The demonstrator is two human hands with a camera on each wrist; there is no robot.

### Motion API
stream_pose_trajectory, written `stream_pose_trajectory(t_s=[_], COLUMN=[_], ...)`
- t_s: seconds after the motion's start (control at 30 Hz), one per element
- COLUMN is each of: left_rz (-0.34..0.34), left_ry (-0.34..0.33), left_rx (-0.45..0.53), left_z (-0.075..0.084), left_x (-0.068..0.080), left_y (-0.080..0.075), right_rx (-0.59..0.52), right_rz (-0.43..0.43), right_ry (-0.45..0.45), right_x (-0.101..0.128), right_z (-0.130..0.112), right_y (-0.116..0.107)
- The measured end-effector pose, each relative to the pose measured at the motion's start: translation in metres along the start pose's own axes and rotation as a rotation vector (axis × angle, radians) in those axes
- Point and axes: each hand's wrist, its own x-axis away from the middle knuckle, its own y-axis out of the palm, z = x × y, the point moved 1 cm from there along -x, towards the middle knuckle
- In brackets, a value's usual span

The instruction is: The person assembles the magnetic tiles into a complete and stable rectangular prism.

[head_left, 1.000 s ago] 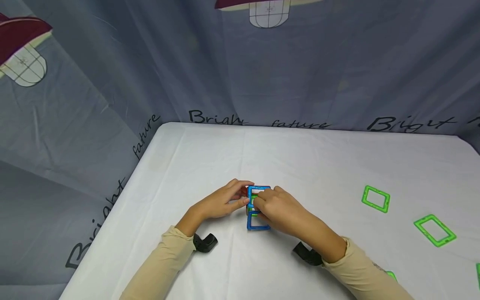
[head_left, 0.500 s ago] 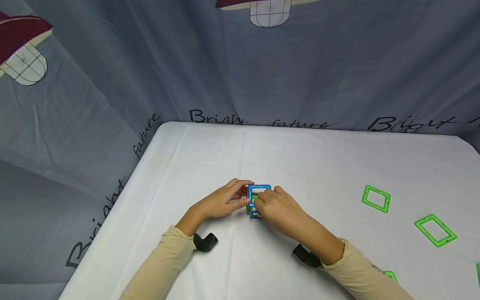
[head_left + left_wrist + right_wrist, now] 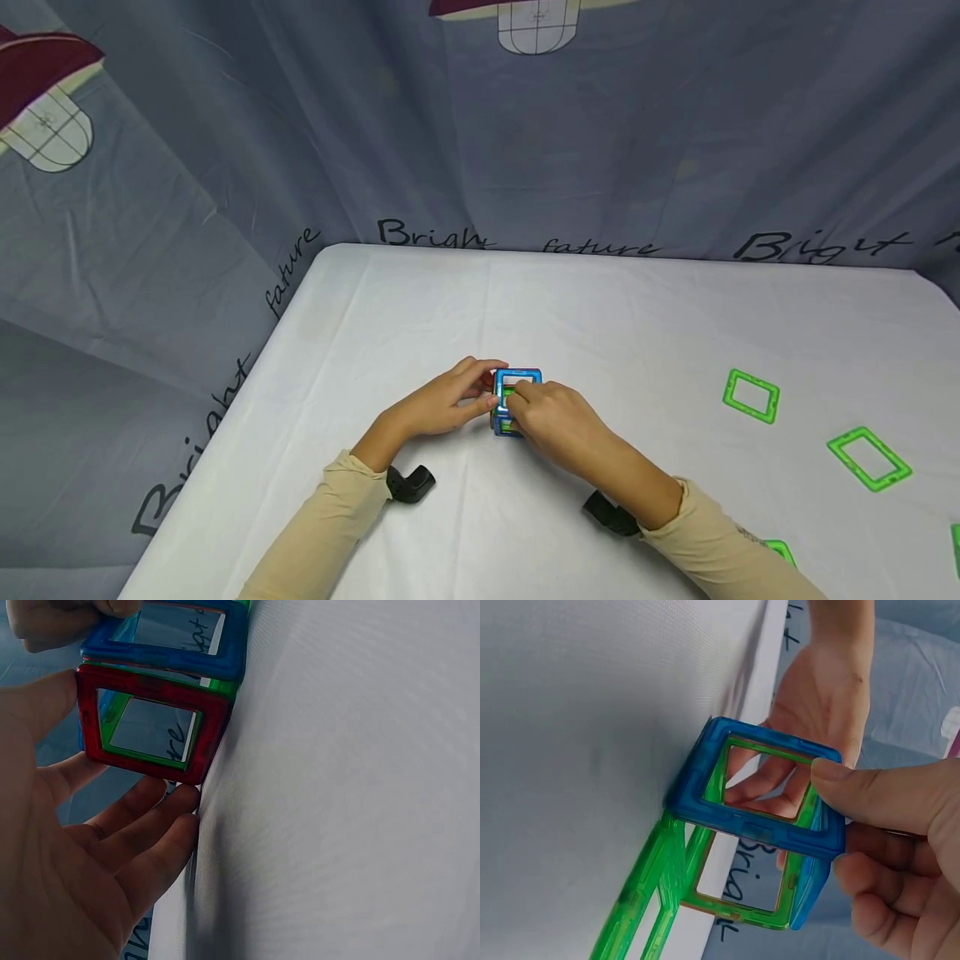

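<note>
A small box of see-through magnetic tiles stands on the white table between my two hands. Its top is a blue tile [image 3: 517,374], and a red tile [image 3: 215,727] forms the left side. Facing the right wrist camera is another blue tile [image 3: 761,832], with green tiles [image 3: 742,911] around and behind it. My left hand [image 3: 442,404] grips the box from the left, thumb at the near corner and fingertips along the red tile's edges. From the right, my right hand [image 3: 558,421] pinches the blue tile at its upper corner, thumb on the face and other fingers curled.
Loose green tiles lie to the right: one farther back [image 3: 756,381], one nearer [image 3: 892,479], another partly behind the right sleeve [image 3: 727,542]. A green piece shows at the frame's right edge. Black wrist mounts [image 3: 411,485] sit under both wrists. A grey curtain [image 3: 600,150] hangs behind the table.
The near blue tile, which stuck out toward me one second ago, has swung in against the box's near side. My right hand has shifted slightly; the left stays in place.
</note>
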Motion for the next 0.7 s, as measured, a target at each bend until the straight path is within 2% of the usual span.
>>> stream_pose_trajectory(t_s=[0.17, 0.37, 0.43, 0.57, 0.7], left_rz=[-0.010, -0.020, -0.021, -0.009, 0.003], left_ry=[-0.010, -0.048, -0.064, -0.063, -0.052], left_rx=[-0.003, -0.005, -0.005, -0.009, -0.018], left_z=[0.001, 0.000, 0.000, 0.000, 0.000], left_x=[-0.001, -0.002, -0.002, -0.001, -0.001], left_y=[0.000, 0.000, 0.001, 0.003, 0.003], right_rx=[-0.099, -0.205, -0.234, -0.281, -0.285], right_rz=[-0.107, -0.281, -0.331, -0.374, -0.369], right_ry=[0.083, 0.268, 0.302, 0.294, 0.254], right_x=[0.001, 0.002, 0.003, 0.004, 0.004], right_z=[0.005, 0.022, 0.026, 0.028, 0.027], right_y=[-0.007, -0.018, -0.018, -0.018, -0.017])
